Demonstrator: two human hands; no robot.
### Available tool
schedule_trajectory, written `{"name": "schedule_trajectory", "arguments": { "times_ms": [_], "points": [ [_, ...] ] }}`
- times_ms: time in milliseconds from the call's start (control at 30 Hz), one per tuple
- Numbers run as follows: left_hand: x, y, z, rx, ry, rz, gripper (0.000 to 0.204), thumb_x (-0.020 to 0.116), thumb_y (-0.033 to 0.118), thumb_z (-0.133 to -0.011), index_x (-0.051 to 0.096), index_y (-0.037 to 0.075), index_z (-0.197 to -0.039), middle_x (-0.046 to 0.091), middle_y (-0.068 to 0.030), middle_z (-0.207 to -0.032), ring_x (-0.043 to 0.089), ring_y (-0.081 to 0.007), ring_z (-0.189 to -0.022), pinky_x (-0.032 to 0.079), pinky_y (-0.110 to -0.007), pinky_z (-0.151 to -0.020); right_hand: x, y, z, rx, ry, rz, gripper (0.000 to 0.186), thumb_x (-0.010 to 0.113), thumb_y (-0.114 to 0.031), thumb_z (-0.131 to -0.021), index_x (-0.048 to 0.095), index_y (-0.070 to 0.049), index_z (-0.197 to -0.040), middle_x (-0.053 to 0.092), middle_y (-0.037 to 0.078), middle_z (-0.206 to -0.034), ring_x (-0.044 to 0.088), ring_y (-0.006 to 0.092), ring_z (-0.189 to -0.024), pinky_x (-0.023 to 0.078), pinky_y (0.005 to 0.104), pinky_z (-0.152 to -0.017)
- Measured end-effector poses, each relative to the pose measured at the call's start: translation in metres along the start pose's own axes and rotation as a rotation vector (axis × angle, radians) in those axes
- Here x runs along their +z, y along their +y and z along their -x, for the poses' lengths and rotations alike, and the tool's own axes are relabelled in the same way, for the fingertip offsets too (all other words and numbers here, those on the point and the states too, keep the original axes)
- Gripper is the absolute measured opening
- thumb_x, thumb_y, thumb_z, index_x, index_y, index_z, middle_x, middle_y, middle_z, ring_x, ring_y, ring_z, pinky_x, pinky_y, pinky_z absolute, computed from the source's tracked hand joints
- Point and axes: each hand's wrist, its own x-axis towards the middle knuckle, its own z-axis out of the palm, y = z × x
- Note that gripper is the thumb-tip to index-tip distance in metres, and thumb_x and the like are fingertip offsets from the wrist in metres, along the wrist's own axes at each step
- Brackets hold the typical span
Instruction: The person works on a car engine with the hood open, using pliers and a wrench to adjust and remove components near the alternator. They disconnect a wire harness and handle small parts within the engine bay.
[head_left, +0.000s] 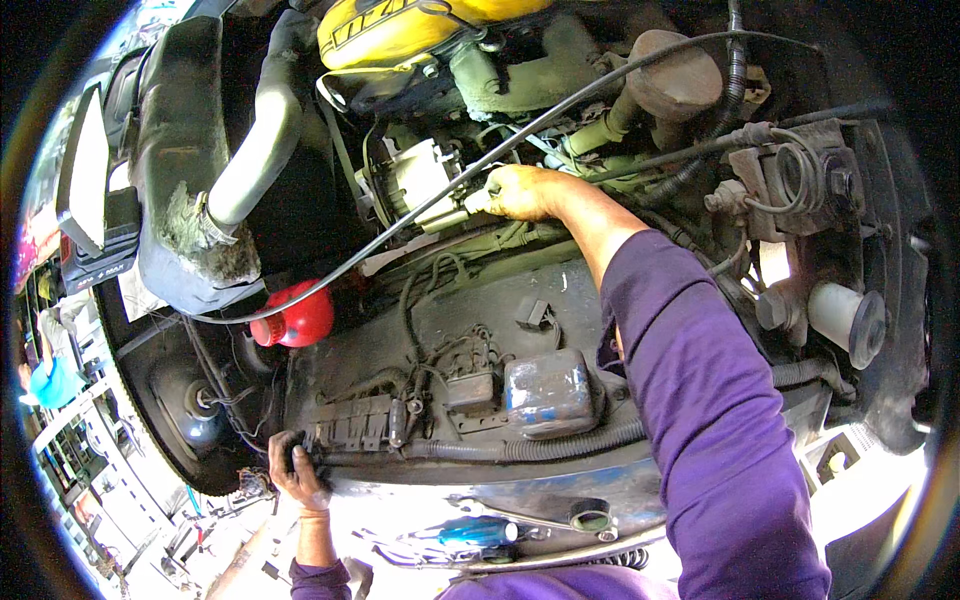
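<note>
My right hand (515, 192) reaches into the middle of an engine bay, its fingers closed against the side of a pale ribbed metal housing (422, 182). What lies between those fingertips is hidden. A long thin dark rod (560, 108) arcs across the bay and passes close to this hand. At lower left, my left hand (298, 472) curls its fingers over the bay's near edge (350, 466), by a row of dark metal brackets (350, 422). Purple sleeves cover both arms.
A yellow engine cover (400, 35) is at the top, beside a pale bent pipe (262, 150). A red bottle (300, 314) sits at left. Nearer are a worn box (548, 393) and ribbed conduit (570, 447). A blue tool (475, 531) lies on the front ledge. A lit lamp panel (84, 170) stands far left.
</note>
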Motion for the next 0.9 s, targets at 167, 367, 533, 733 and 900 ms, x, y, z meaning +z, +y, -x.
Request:
{"name": "schedule_trajectory", "arguments": {
  "times_ms": [167, 367, 533, 733, 900],
  "points": [
    [-0.001, 0.004, -0.002, 0.015, -0.02, -0.018, 0.031, 0.053, 0.022, -0.099, 0.063, -0.007, -0.102, 0.064, -0.0153, -0.101, 0.059, -0.0267, -0.093, 0.046, -0.036, -0.091, 0.009, 0.001, 0.002, -0.084, 0.162, -0.039, 0.044, 0.072, -0.036, -0.092, 0.067, -0.003, -0.12, 0.069, 0.021, -0.118, 0.065, 0.0338, -0.112, 0.051, 0.0417, -0.096],
    [0.001, 0.007, -0.003, 0.041, 0.023, -0.038, 0.033, 0.055, 0.026, -0.096, 0.066, -0.006, -0.1, 0.065, -0.0192, -0.097, 0.063, -0.0339, -0.09, 0.049, -0.041, -0.086, 0.005, -0.004, 0.006, -0.03, 0.089, -0.043, 0.044, 0.075, -0.034, -0.089, 0.068, -0.003, -0.119, 0.071, 0.019, -0.117, 0.067, 0.0301, -0.109, 0.052, 0.0408, -0.094],
    [0.002, 0.01, -0.004, 0.024, 0.025, -0.017, 0.032, 0.056, 0.025, -0.097, 0.066, -0.005, -0.099, 0.065, -0.0188, -0.096, 0.062, -0.0335, -0.089, 0.049, -0.041, -0.085, 0.009, -0.006, 0.013, -0.071, 0.185, -0.138, 0.037, 0.075, -0.032, -0.09, 0.071, -0.003, -0.113, 0.074, 0.015, -0.105, 0.069, 0.0256, -0.098, 0.053, 0.0386, -0.087],
    [0.002, 0.011, -0.006, 0.047, 0.023, -0.004, 0.029, 0.056, 0.022, -0.096, 0.065, -0.005, -0.098, 0.064, -0.018, -0.094, 0.062, -0.033, -0.088, 0.048, -0.04, -0.084, 0.008, -0.003, 0.008, 0.002, 0.084, -0.287, 0.026, 0.073, -0.027, -0.094, 0.076, -0.003, -0.1, 0.073, 0.005, -0.082, 0.066, 0.0137, -0.074, 0.054, 0.0326, -0.066],
    [0.002, 0.01, -0.005, 0.046, 0.036, -0.012, 0.029, 0.057, 0.022, -0.096, 0.065, -0.006, -0.097, 0.064, -0.0179, -0.094, 0.061, -0.0324, -0.088, 0.048, -0.04, -0.084, 0.009, -0.002, 0.008, -0.004, 0.09, -0.302, 0.023, 0.072, -0.023, -0.094, 0.075, -0.001, -0.101, 0.074, 0.007, -0.082, 0.067, 0.015, -0.074, 0.055, 0.0319, -0.062]
  ]
}}
